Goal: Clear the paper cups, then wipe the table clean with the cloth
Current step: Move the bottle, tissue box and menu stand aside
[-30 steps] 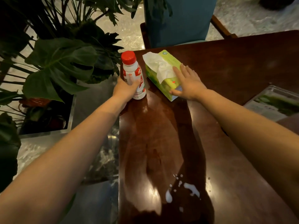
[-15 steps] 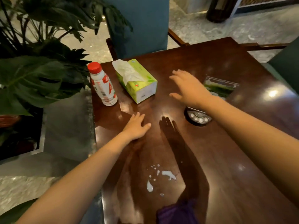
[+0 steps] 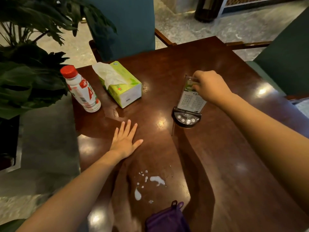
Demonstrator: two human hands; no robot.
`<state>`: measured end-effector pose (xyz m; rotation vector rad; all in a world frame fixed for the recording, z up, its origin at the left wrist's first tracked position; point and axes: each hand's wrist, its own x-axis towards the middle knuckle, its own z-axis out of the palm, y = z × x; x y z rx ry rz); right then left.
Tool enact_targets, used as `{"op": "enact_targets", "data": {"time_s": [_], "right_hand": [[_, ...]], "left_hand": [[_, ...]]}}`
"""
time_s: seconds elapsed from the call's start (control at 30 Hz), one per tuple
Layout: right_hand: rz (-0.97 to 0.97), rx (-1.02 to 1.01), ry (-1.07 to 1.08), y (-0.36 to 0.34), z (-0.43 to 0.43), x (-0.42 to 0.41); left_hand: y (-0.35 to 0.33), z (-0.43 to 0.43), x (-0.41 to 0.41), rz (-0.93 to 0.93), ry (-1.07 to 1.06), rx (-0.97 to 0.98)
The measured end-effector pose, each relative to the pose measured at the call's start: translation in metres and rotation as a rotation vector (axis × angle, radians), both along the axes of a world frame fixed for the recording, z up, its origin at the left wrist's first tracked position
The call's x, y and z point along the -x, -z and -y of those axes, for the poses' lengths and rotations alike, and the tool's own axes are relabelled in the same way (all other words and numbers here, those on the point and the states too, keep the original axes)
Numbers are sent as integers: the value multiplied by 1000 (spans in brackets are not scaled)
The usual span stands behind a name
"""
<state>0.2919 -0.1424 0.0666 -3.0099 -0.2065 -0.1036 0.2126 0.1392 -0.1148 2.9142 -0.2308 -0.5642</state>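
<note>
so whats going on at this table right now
A person is tidying a dark wooden table. The right hand grips the top of a clear sign stand; the left hand lies flat on the wood. White spilled drops sit unwiped near a purple cloth. A bottle and tissue box stand at the far left. No cups show.

Left hand [image 3: 125, 142]: palm down, flat, fingers straight and slightly spread, thumb out to the right; forearm bare, running in from the near left. Right hand [image 3: 209, 87]: farther out on the right, back of hand up, fingers curled down in a pinch; bare forearm enters from the near right. Hands well apart.
</note>
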Motion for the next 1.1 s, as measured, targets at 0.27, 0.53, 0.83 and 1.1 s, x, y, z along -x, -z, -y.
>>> {"op": "enact_targets", "data": {"time_s": [0.27, 0.53, 0.83, 1.1], "right_hand": [[78, -83, -119, -4, -20, -23], [109, -126, -168, 4, -73, -92], [123, -35, -312, 2, -113, -158], [76, -79, -375, -3, -126, -183]], "left_hand": [[-2, -1, 5, 24, 10, 23], [-2, -3, 2, 0, 17, -20], [1, -3, 5, 70, 20, -18], [1, -1, 5, 89, 22, -47]]}}
